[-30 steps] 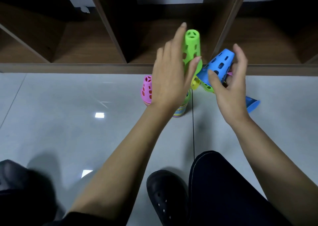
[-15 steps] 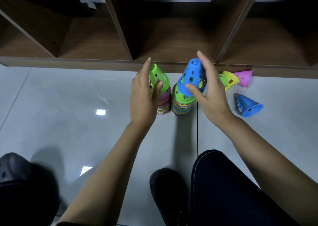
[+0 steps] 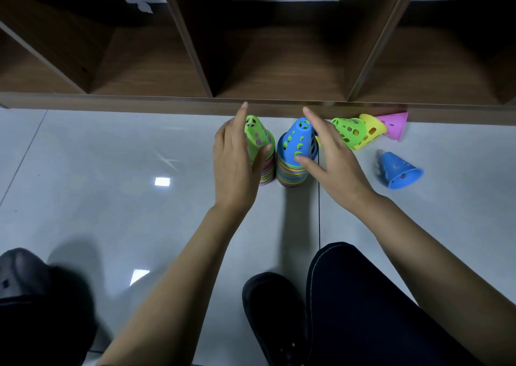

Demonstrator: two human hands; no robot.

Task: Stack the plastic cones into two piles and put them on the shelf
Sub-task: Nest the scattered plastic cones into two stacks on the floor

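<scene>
Both hands are spread with straightish fingers, each flanking the top of a pile: the left hand [image 3: 237, 164] lies along the left side of a green cone [image 3: 258, 137], thumb resting on its front, and the right hand [image 3: 335, 164] lies along the right side of a blue cone [image 3: 298, 139], thumb tip touching its lower wall; neither clearly grips. These two perforated plastic cones, with cut-out holes down their tapered walls, cap the left pile [image 3: 266, 174] and the right pile [image 3: 290, 177], whose nested rims show as thin multicoloured bands. The piles stand upright on the floor, just beside each other, close in front of the shelf [image 3: 279, 106]. To the right, a second green cone [image 3: 349, 131], a yellow cone [image 3: 372, 131] and a pink cone [image 3: 392, 124] lie on their sides, nested, against the shelf's base. A loose blue cone [image 3: 399, 173] lies tipped over nearer the person. The shelf is dark wood-grain board split into open compartments. Glossy grey floor tiles [image 3: 111, 170] reflect lights. A black shoe [image 3: 276, 315] and dark trouser leg [image 3: 363, 296] sit below.
</scene>
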